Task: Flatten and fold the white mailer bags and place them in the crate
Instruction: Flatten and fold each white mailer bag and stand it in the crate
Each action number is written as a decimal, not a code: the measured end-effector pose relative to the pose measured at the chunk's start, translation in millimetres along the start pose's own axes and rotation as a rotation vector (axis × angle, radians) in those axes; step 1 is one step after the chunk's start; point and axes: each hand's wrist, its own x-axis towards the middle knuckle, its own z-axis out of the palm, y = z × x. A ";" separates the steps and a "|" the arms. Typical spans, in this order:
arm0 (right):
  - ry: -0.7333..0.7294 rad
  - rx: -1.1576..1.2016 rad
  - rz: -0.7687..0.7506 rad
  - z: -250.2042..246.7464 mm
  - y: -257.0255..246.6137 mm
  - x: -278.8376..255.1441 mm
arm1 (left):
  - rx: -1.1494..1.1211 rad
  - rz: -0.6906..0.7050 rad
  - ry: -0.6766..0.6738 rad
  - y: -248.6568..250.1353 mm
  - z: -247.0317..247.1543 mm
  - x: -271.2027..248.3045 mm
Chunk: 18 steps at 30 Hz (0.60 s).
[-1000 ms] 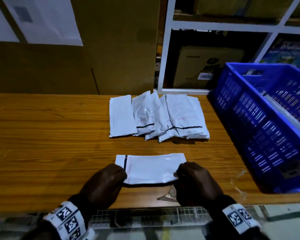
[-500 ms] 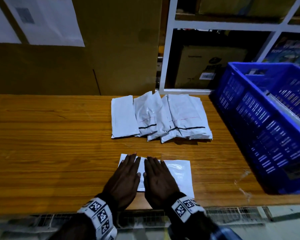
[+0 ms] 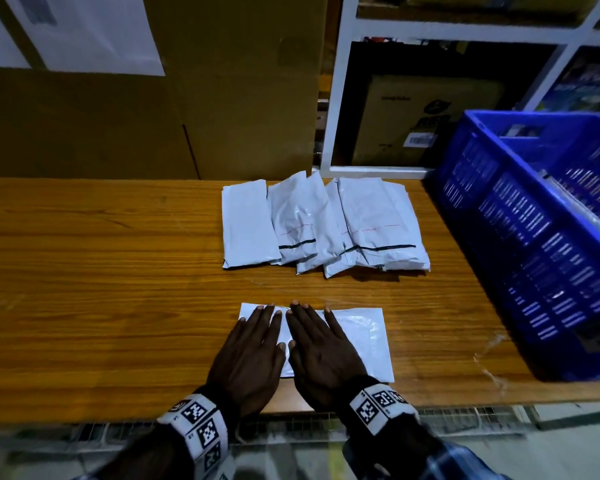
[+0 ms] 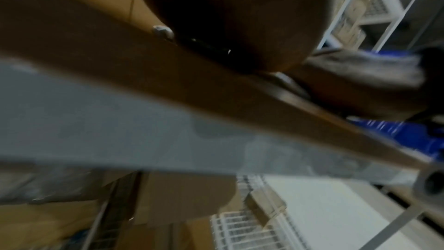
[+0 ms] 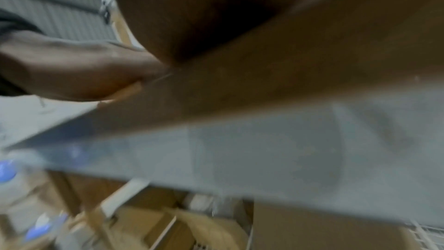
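Note:
A white mailer bag (image 3: pixel 364 337) lies flat on the wooden table (image 3: pixel 101 289) near its front edge. My left hand (image 3: pixel 253 344) and right hand (image 3: pixel 316 341) press on its left half side by side, palms down, fingers straight. Beyond them lies a row of several white mailer bags (image 3: pixel 323 225), overlapping, some with a black stripe. The blue crate (image 3: pixel 534 237) stands at the table's right end. Both wrist views are blurred and show only the palm heel and the table edge (image 4: pixel 240 100).
Large cardboard boxes (image 3: pixel 153 116) stand behind the table. A white shelf frame (image 3: pixel 336 98) with a boxed item sits at the back right. Clear tape scraps (image 3: pixel 489 358) stick to the table near the crate.
One second ago both hands pinched the bag's near corners. They let go, moved together and now press flat on its left half. Little has changed in the last half second.

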 end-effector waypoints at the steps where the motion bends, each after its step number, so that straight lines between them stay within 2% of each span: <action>1: 0.018 0.006 0.024 -1.7 0.0 -0.6 | -0.006 -0.013 0.018 4.3 -4.9 2.6; 3: 0.057 0.027 0.101 -2.6 0.6 -3.4 | -0.011 0.028 0.044 12.6 -9.5 8.8; 6: 0.054 0.036 0.156 3.8 2.2 -10.4 | 0.006 0.103 -0.011 18.1 -3.8 14.9; 11: 0.066 0.058 0.172 13.3 6.3 -15.3 | -0.030 0.051 -0.037 13.7 14.5 10.5; 18: 0.070 0.067 0.162 12.1 10.3 -15.9 | 0.009 0.035 -0.037 17.6 15.2 10.2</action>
